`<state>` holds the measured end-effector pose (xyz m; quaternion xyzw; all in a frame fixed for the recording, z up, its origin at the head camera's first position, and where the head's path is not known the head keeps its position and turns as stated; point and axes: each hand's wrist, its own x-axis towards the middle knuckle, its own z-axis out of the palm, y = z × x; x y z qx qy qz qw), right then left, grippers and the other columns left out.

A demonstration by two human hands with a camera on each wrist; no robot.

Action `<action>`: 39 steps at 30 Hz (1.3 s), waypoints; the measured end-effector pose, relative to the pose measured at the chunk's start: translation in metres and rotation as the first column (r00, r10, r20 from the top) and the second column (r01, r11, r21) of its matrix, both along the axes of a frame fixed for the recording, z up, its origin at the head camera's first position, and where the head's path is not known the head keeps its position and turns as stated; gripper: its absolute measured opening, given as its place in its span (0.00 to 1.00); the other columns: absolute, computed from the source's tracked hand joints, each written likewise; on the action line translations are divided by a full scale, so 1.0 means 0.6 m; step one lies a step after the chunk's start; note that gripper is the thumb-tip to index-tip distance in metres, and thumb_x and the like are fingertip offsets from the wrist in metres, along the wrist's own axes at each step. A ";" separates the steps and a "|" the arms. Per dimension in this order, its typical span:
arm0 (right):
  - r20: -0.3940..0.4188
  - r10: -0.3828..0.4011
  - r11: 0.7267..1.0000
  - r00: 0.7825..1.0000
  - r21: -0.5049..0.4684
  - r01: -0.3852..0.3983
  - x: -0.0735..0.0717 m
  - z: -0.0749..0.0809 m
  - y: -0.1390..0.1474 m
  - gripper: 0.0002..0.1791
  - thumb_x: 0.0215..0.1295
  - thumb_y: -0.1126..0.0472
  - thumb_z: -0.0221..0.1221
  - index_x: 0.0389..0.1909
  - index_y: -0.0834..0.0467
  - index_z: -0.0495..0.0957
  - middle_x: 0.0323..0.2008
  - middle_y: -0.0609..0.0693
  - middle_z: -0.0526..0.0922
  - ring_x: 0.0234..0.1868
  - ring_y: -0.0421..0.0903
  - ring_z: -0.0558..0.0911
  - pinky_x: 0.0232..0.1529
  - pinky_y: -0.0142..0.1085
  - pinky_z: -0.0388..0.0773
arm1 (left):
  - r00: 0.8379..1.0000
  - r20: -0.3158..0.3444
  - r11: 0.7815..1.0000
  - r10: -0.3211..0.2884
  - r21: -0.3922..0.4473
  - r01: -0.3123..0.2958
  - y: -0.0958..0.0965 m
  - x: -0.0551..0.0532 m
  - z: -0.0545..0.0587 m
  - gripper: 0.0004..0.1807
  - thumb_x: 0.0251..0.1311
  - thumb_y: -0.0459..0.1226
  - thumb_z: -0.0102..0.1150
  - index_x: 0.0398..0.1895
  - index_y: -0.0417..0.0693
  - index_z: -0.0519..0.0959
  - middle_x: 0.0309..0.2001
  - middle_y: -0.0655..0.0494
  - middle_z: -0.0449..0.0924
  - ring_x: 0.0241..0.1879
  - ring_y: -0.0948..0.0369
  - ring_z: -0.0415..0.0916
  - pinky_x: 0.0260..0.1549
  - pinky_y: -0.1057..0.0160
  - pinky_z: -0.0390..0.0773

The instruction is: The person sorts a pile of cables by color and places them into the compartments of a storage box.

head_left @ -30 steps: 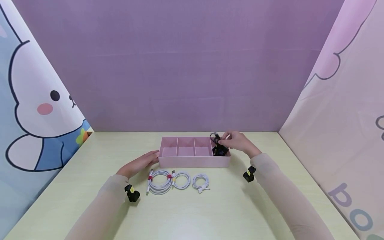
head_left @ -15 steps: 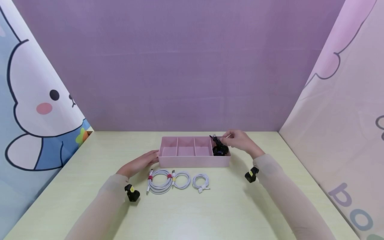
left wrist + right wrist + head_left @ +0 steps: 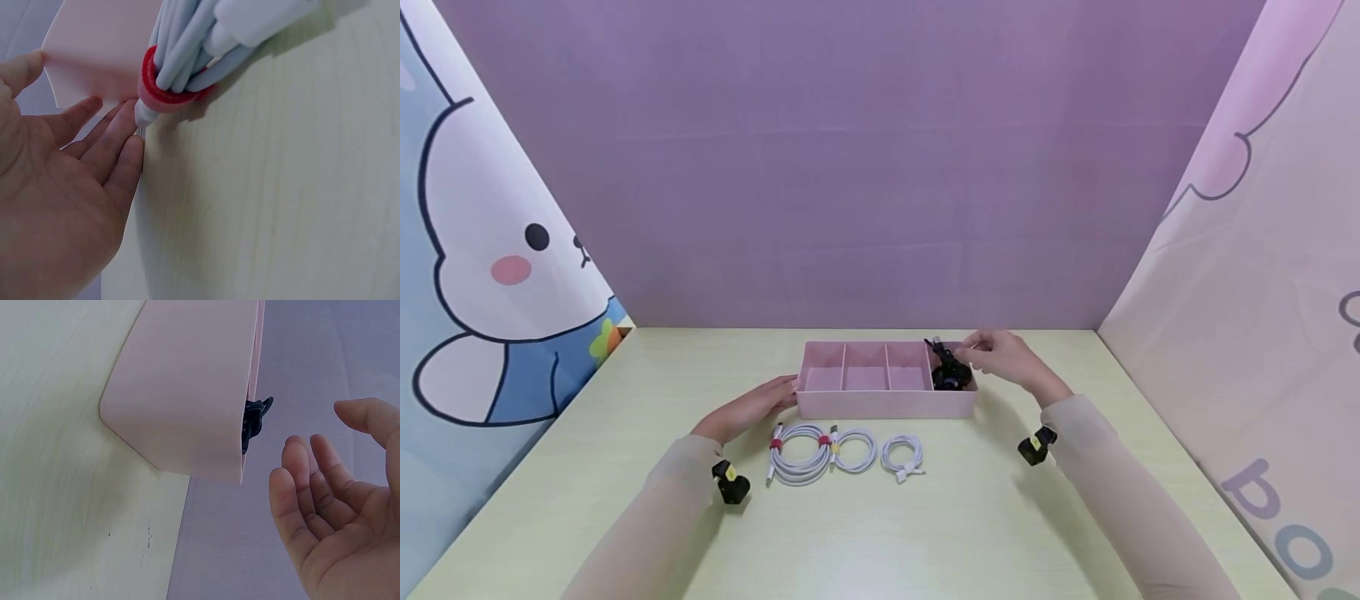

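A pink box [image 3: 883,406] with several compartments stands on the table, and a bundled black cable [image 3: 952,372] sits in its rightmost compartment, one end poking above the rim. My left hand [image 3: 748,408] touches the box's left end; in the left wrist view its thumb and fingertips rest against the pink wall. My right hand [image 3: 1006,357] hovers by the box's right end. In the right wrist view its fingers are loosely bent, with nothing in them and a gap to the black cable [image 3: 252,422].
In front of the box lie three coiled white cables: a large coil with red ties [image 3: 797,477], a coil with a yellow tie [image 3: 871,452] and a smaller coil [image 3: 917,450]. A purple backdrop [image 3: 880,183] rises behind the table, with printed cloths at both sides.
My right hand has let go of the black cable and drawn back a little to the right. The cable has settled lower in its compartment. My left hand has stayed at the box.
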<state>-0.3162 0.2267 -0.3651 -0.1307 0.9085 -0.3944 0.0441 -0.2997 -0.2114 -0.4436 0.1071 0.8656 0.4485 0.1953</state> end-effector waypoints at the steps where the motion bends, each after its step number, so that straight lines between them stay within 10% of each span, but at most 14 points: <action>1: 0.000 -0.005 1.000 1.000 -0.002 0.005 0.002 0.000 0.000 0.19 0.70 0.48 0.61 0.50 0.58 0.80 0.45 0.56 0.84 0.43 0.50 0.82 0.46 0.44 0.82 | 1.000 0.000 1.000 -0.001 0.001 0.001 0.000 0.000 0.000 0.39 0.76 0.61 0.33 0.81 0.51 0.48 0.79 0.46 0.50 0.78 0.43 0.37 0.69 0.31 0.36; 39: -0.009 0.102 0.994 0.995 -0.038 -0.103 0.062 -0.004 -0.043 0.15 0.69 0.50 0.62 0.47 0.58 0.83 0.39 0.49 0.84 0.41 0.45 0.80 0.45 0.41 0.78 | 1.000 -0.011 0.999 -0.027 0.024 0.027 -0.005 0.005 0.003 0.44 0.73 0.65 0.34 0.81 0.49 0.48 0.76 0.45 0.58 0.77 0.42 0.40 0.69 0.32 0.36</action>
